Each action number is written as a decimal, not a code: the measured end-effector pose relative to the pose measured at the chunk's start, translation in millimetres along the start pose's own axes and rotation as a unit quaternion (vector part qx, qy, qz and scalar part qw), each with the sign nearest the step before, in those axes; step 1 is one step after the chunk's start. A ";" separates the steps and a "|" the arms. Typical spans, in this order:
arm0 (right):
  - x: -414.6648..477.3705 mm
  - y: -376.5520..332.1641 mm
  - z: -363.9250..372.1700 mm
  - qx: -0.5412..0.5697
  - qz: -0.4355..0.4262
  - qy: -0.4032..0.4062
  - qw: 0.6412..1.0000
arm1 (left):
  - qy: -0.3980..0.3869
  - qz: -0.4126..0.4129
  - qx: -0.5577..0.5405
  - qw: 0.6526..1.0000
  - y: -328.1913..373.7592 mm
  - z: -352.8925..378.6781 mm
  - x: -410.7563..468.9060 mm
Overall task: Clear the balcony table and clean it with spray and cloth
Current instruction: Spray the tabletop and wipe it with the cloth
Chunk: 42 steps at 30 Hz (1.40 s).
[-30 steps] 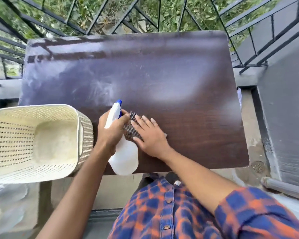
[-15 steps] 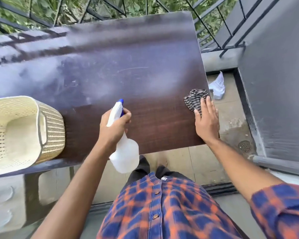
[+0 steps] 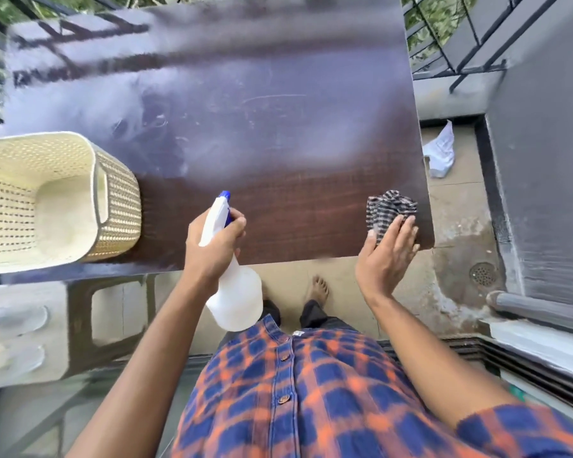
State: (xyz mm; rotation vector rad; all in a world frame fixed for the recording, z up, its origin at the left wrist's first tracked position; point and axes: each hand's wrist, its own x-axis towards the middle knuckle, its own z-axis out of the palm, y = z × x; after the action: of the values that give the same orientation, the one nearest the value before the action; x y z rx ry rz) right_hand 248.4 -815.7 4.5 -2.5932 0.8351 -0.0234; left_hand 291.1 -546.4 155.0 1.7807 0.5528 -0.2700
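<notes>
1. The table (image 3: 278,127) runs off the top of the frame, so its far edge is out of view. Its upper-left surface is smeared with blur.
2. The basket (image 3: 90,150), at mid-left, is cut by the left edge of the frame.
3. The left hand (image 3: 212,246) wraps the neck of the spray bottle (image 3: 235,299), hiding the trigger.
4. The right hand (image 3: 384,259) covers the near part of the cloth (image 3: 389,206).
5. The pale shapes at the lower left are too blurred to name.
6. The white crumpled thing (image 3: 440,153) on the floor at the right is too unclear to identify.
</notes>
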 end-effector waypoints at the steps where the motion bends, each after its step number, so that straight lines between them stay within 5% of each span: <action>1: -6.7 -8.6 4.5 -0.002 -0.008 -0.003 1.000 | 0.008 -0.006 -0.003 1.000 -5.5 -7.8 -1.6; 12: -88.7 -147.5 69.0 -0.051 -0.271 -0.133 0.952 | 0.080 0.008 0.050 0.996 -56.0 -93.4 -16.1; 20: -136.6 -183.3 85.3 -0.076 -0.565 -0.215 0.793 | 0.086 0.037 0.031 0.995 -71.5 -129.4 -30.2; 28: -101.4 -210.8 72.9 -0.106 -0.649 -0.273 0.703 | 0.055 0.071 -0.029 0.996 -56.7 -133.9 -25.0; 32: -82.8 -247.1 69.8 -0.105 -0.627 -0.284 0.718 | 0.060 0.066 -0.085 0.992 -34.4 -132.0 -10.9; 37: -51.1 -279.0 77.1 -0.091 -0.542 -0.270 0.791 | 0.046 0.047 -0.152 0.986 -0.1 -125.1 17.2; 42: -6.0 -309.9 95.8 -0.084 -0.536 -0.269 0.796 | 0.052 0.025 -0.181 0.982 41.2 -121.7 63.6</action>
State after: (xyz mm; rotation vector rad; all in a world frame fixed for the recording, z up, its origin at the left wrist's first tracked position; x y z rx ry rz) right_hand 428.9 -548.2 38.6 -2.6288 -0.9005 0.4519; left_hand 354.0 -423.9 195.0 1.4577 0.5893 -0.0364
